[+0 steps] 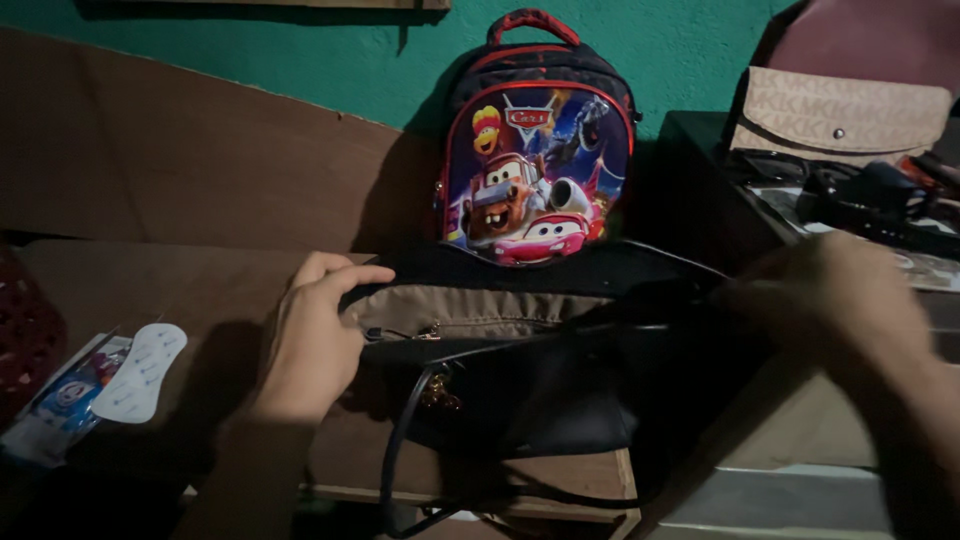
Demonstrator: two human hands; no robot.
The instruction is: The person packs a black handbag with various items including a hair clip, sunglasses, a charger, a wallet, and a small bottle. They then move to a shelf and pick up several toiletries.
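Observation:
A black handbag point(540, 395) lies open on a brown surface point(180, 290), showing its tan lining point(480, 310) and a small zip pocket. My left hand point(315, 335) grips the bag's left rim and holds it apart. My right hand point(850, 290), blurred, pinches the bag's right rim and pulls it outward. The bag's black strap point(400, 450) hangs over the front edge. A small gold charm point(437, 392) dangles near the strap.
A child's backpack point(538, 150) with cartoon cars stands upright against the green wall behind the bag. A beige patterned clutch point(840, 115) and dark items sit at the right. A blue-and-white packet point(100, 385) lies at the left, by a red object point(25, 335).

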